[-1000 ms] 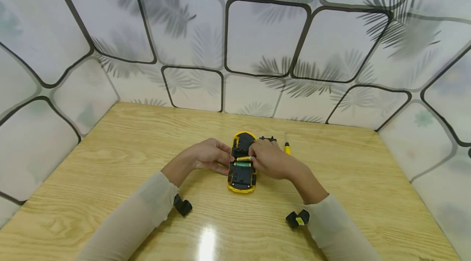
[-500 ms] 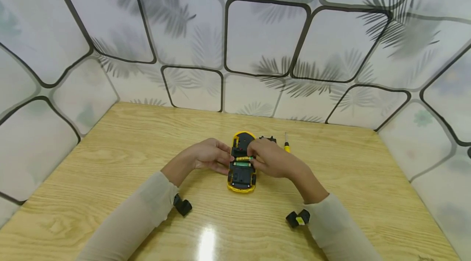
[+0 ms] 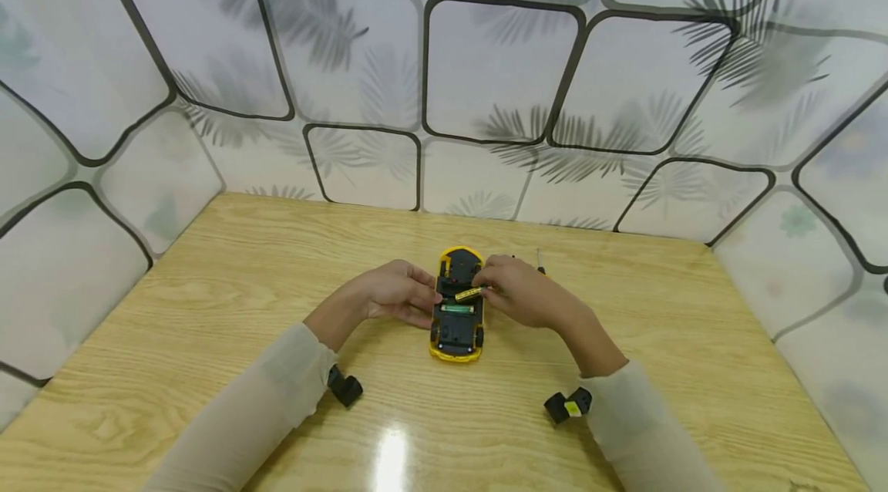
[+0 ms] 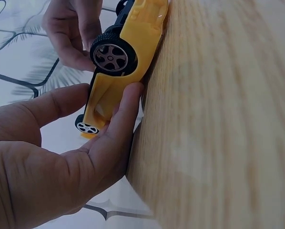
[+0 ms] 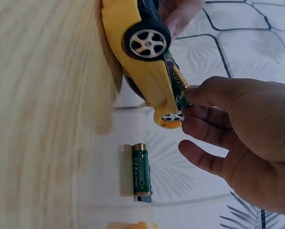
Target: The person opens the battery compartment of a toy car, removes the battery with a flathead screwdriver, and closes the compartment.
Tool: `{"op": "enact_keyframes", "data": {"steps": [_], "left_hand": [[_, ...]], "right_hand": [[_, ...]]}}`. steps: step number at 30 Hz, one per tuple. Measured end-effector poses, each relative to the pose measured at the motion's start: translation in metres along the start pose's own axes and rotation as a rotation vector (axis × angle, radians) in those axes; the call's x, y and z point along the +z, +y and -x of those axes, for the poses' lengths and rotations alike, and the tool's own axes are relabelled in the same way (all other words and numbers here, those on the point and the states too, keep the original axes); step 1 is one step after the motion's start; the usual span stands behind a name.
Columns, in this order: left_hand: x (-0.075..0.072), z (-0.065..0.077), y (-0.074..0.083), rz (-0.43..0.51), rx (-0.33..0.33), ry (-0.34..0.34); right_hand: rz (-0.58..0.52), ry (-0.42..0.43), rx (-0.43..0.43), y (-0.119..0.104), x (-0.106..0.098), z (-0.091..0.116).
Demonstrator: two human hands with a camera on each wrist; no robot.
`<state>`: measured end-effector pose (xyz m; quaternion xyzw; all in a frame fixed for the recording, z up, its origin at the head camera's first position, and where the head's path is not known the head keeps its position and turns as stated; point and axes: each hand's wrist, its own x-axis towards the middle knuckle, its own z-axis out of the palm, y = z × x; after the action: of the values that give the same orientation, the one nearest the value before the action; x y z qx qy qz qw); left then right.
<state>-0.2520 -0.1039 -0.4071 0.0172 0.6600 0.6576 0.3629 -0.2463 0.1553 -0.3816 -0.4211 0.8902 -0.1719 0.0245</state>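
A yellow toy car (image 3: 456,338) lies upside down on the table, its black underside up. My left hand (image 3: 395,293) grips its left side, the thumb at the underside edge and fingers along the yellow body (image 4: 133,52). Between thumb and fingertips, my right hand (image 3: 527,291) pinches one end of a gold-coloured battery (image 3: 468,294), tilted above the car's battery bay. Its green end shows by the fingertips in the right wrist view. A green battery (image 3: 457,309) sits in the bay, just nearer than the gold one.
Past the right hand lies a screwdriver (image 3: 540,268), mostly hidden by that hand. Another green battery (image 5: 141,169) lies on the wooden table (image 3: 277,245) beyond the car. Patterned panels (image 3: 499,75) stand at the back and both sides.
My right hand has shifted slightly up and right, and the gold battery has tilted, its right end raised from the bay. The left hand and car stay in place.
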Motion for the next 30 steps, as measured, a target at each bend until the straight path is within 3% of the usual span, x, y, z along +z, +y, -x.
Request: {"op": "enact_keyframes", "data": {"steps": [7,16,30], "left_hand": [[-0.001,0.000,-0.001,-0.015,0.010,0.004],[-0.001,0.001,0.000,-0.032,0.020,-0.008],[-0.001,0.000,-0.002,-0.032,0.014,-0.003]], "right_hand": [[-0.075,0.033,0.050,0.018,-0.013,0.010],[-0.122,0.013,0.153,0.037,-0.028,0.027],[-0.192,-0.135,0.250,0.044,-0.019,0.027]]}}
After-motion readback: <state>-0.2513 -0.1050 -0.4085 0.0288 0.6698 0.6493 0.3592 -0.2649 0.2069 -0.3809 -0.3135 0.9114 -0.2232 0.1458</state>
